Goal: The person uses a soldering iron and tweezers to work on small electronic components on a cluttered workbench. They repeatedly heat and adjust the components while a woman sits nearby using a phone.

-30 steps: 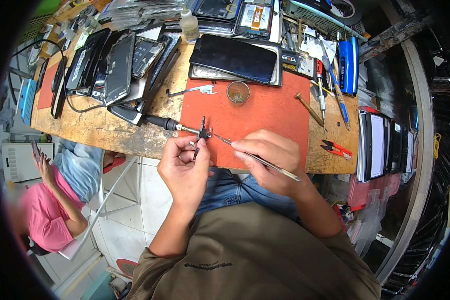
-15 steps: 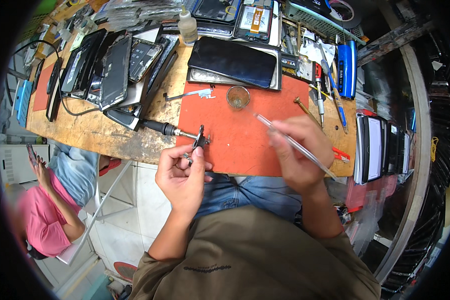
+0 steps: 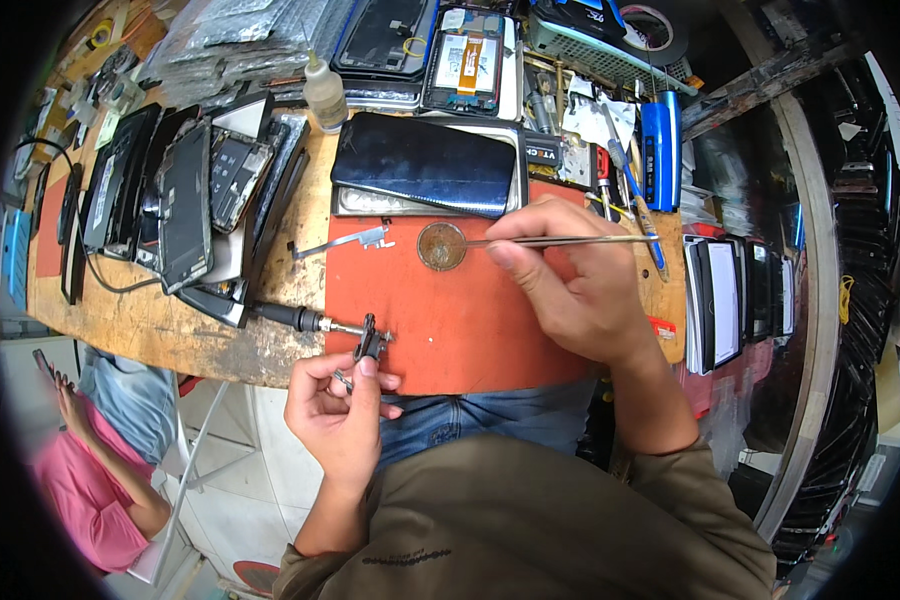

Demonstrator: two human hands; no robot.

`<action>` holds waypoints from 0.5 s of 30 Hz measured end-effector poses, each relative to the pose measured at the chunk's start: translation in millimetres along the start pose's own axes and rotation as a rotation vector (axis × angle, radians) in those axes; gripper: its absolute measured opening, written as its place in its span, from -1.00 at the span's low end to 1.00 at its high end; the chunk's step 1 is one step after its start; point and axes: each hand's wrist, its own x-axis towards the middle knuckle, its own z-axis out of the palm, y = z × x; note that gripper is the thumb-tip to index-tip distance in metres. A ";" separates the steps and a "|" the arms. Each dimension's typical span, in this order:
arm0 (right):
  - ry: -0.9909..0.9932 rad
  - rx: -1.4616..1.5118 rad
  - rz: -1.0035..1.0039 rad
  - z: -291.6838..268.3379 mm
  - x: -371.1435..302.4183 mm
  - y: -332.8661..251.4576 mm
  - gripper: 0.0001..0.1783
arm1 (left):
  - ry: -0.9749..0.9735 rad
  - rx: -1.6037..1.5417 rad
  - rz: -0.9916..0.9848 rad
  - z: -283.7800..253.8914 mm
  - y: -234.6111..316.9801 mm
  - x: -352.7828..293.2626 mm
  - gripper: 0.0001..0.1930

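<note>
Between the thumb and fingers of my left hand (image 3: 332, 405) is a small black phone part (image 3: 367, 340) with metal bits, held up over the near left edge of the orange mat (image 3: 470, 345). A soldering iron (image 3: 292, 316) lies on the wood with its metal end pointing at this part; whether they touch I cannot tell. My right hand (image 3: 585, 285) is closed on metal tweezers (image 3: 598, 240), held nearly level. Their tips reach the small round tin (image 3: 430, 264), which has brownish stuff inside. Left of the tin lies a silvery flex cable (image 3: 355, 239).
A dark phone (image 3: 425, 165) rests on a tray behind the tin. Opened phones (image 3: 185, 210) are stacked at left, near a dropper bottle (image 3: 325, 95). Screwdrivers, a blue device (image 3: 660, 150) and a red cutter (image 3: 662, 328) lie at right. A person (image 3: 100, 480) sits at lower left.
My right hand has moved up and turned the tweezers level, bringing their tips to the tin. My left hand still holds the black part. The whole view has shifted slightly.
</note>
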 end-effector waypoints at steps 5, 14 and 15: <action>-0.048 0.033 -0.035 8.7 8.2 1.5 -0.93 | 0.013 0.079 -0.024 3.6 1.3 -1.2 -0.83; -0.041 0.034 -0.075 16.3 7.9 10.0 -0.91 | 0.017 0.070 -0.006 2.6 0.4 -1.5 -0.84; -0.041 0.032 -0.075 16.4 7.7 10.5 -0.91 | 0.015 0.063 -0.009 2.3 0.8 -1.9 -0.83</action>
